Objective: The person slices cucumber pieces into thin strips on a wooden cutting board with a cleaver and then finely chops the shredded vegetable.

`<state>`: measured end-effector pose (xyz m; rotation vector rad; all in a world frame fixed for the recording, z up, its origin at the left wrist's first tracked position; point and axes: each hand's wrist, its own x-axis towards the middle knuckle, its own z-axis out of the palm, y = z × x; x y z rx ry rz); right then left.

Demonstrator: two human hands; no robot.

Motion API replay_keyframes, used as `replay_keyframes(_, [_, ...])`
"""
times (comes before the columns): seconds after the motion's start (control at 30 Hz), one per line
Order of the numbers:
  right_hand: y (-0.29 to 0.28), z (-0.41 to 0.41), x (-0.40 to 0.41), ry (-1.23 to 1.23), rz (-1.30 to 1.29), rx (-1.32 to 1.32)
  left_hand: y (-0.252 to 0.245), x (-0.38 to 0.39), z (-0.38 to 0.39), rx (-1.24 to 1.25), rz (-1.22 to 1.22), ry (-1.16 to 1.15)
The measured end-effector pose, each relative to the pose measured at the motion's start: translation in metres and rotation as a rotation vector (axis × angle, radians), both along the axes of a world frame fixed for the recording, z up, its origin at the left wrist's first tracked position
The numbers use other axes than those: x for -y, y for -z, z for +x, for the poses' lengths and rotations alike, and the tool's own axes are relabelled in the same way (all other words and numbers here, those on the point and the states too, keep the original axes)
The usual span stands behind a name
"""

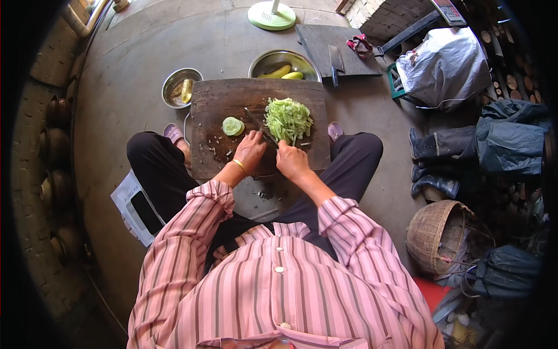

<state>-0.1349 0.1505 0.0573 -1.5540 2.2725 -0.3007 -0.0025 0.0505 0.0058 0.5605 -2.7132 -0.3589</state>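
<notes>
A dark wooden cutting board (209,94) lies between my knees. My right hand (291,159) is closed round the handle of a kitchen knife (255,118), whose blade points up and to the left. My left hand (251,148) rests on the board at the blade's near side, its fingers bent; whether anything is under them is hidden. Just right of the blade is a heap of shredded pale green vegetable (287,117). A cut round piece of the vegetable (233,126) sits left of the blade, with small scraps around it.
Beyond the board stand a steel bowl with yellow-green cucumbers (279,72) and a smaller bowl with a yellowish piece (186,90). A cleaver (335,61) lies on a dark panel (359,65). A phone (146,213) is by my left knee; boots (440,144) and a wicker basket (429,235) stand right.
</notes>
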Motion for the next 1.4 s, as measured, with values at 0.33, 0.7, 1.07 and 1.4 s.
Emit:
replay_keyframes(0.33, [-0.014,-0.004,-0.004,-0.008,-0.022,0.072,-0.002,0.0,0.004,0.005,-0.025,-0.013])
replay_keyframes(0.7, [-0.004,-0.004,-0.004,0.114,-0.132,0.172,0.006,0.001,0.002,-0.027,-0.015,-0.003])
replay_keyframes(1.07, [0.01,-0.001,0.003,0.2,-0.139,0.161,0.006,0.001,0.0,-0.025,0.018,0.013])
replay_keyframes(1.4, [0.003,0.012,0.002,0.133,-0.083,0.119,0.003,0.0,0.004,-0.069,-0.033,-0.003])
